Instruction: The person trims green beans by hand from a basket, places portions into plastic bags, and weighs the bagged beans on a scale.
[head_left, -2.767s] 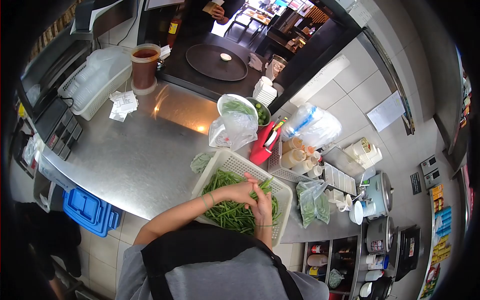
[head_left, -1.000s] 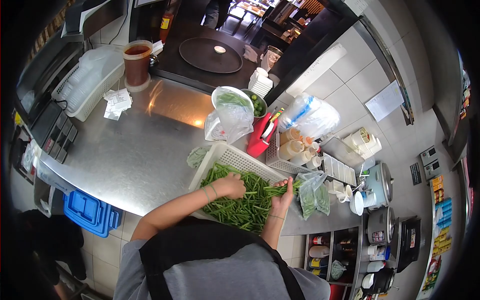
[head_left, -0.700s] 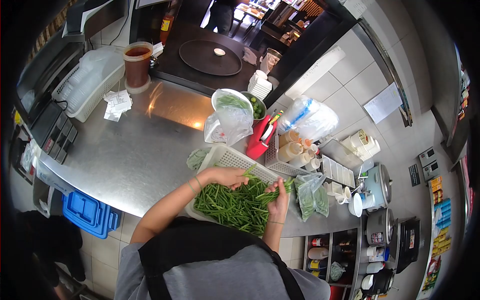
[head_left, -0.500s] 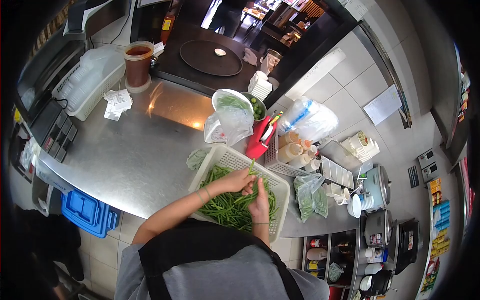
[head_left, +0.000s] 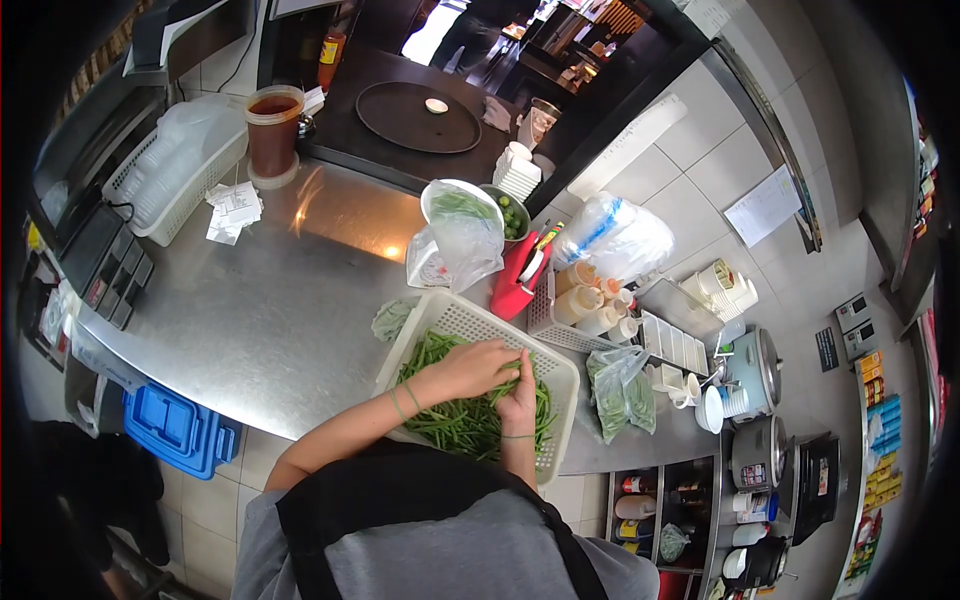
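Observation:
A white perforated basket (head_left: 560, 370) on the steel counter holds a heap of cut green beans (head_left: 455, 425). Over the heap, my left hand (head_left: 478, 368) is closed with its fingertips pinching a green bean against my right hand. My right hand (head_left: 517, 398) is also closed, thumb upward, on green bean pieces just beside it. The fingers partly hide what they hold. Behind the basket stands a white bowl lined with a clear plastic bag (head_left: 462, 225), with green vegetables in it.
Left of the basket is the bare steel counter (head_left: 220, 320). A red holder (head_left: 518, 275) with utensils, a crate of sauce bottles (head_left: 580, 300) and a bag of green vegetables (head_left: 622, 390) stand to the right. A blue lidded bin (head_left: 180, 425) is below the counter.
My left hand has turned and moved slightly right, its fingertips now meeting my right hand. The bean that stuck up above my fingers no longer shows there.

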